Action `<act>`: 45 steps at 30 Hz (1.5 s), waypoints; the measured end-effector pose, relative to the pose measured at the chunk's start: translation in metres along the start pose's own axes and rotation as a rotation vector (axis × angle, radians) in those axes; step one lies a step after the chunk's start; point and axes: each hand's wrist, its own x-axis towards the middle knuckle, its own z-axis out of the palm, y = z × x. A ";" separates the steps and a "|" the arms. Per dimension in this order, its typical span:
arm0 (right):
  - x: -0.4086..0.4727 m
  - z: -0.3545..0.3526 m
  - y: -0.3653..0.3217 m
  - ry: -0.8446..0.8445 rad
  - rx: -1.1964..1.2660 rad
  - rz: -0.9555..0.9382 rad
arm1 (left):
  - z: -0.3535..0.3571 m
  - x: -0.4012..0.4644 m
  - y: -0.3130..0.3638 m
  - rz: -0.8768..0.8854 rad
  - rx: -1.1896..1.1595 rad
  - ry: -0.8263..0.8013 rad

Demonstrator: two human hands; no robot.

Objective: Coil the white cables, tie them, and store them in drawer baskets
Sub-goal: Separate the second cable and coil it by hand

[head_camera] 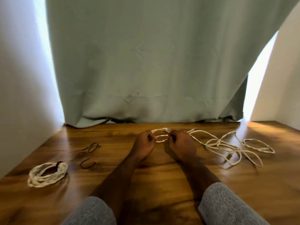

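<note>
On the wooden table (154, 184), my left hand (144, 146) and my right hand (182, 146) sit close together, each with fingers curled round a small coil of white cable (160, 135) held between them. A dark tie seems pinched in each hand, though it is too small to be sure. A tangle of loose white cable (227, 146) trails to the right of my right hand. A finished white coil (47, 173) bound with a dark tie lies at the front left.
Two dark ties lie left of my hands, one looped (93, 146), one curved (87, 164). A grey-green curtain (154, 62) hangs behind the table's far edge. White walls close in on both sides. No drawer baskets are in view.
</note>
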 end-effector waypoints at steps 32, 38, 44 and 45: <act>0.030 0.024 0.022 -0.214 0.031 -0.008 | 0.013 0.053 -0.032 -0.325 -0.187 0.238; 0.033 0.015 0.033 -0.174 -0.049 -0.054 | 0.003 0.053 -0.036 -0.362 -0.583 0.283; 0.032 0.015 0.038 -0.141 -0.028 -0.063 | 0.001 0.056 -0.042 -0.391 -0.644 0.300; 0.032 0.014 0.037 -0.123 -0.045 -0.071 | 0.003 0.057 -0.043 -0.389 -0.615 0.305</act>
